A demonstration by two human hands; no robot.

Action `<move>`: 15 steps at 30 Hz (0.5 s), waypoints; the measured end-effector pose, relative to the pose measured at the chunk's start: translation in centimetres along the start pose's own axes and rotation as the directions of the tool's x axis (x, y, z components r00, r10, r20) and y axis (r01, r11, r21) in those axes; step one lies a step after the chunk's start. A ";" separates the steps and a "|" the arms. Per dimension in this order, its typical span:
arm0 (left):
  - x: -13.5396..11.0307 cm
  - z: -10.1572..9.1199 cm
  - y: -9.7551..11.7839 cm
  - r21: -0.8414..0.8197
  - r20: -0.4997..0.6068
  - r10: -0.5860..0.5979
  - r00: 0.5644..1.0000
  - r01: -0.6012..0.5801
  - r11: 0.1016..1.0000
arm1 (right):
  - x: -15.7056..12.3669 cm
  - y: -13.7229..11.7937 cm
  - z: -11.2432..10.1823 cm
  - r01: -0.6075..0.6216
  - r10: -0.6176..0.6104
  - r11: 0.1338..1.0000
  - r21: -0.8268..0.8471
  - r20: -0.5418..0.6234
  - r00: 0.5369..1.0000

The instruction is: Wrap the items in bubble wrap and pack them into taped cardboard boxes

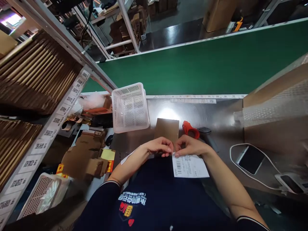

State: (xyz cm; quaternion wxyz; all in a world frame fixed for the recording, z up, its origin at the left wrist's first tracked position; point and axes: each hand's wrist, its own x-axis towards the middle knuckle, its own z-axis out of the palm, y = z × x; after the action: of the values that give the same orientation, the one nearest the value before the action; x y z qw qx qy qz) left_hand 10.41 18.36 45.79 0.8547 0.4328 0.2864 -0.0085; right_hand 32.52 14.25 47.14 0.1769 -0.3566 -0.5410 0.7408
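Note:
A white printed label with barcodes and a QR code hangs below my right hand, whose thumb and fingers pinch its upper edge. Close beside it, my left hand has its fingers bent together at the label's upper left corner; what lies between them is hidden. Just beyond both hands, a flat brown cardboard box rests on the metal table. An orange tape dispenser lies beyond my right hand. Another white paper strip shows partly behind my left forearm.
An empty white perforated basket stands at the table's left. A phone lies at right, ringed by a white cable. Behind runs a green conveyor belt. Folded cartons fill the left shelf; a large box stands right.

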 end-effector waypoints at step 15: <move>-0.4 0.0 0.9 0.155 0.063 -0.046 0.997 0.036 0.987 | 0.5 0.9 0.5 -0.035 0.036 0.999 -0.028 0.032 0.999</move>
State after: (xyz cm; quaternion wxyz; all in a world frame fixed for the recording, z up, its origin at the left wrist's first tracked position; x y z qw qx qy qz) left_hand 10.32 18.80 46.67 0.8275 0.4910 0.2650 -0.0627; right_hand 31.90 13.91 46.20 0.1500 -0.3566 -0.5475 0.7420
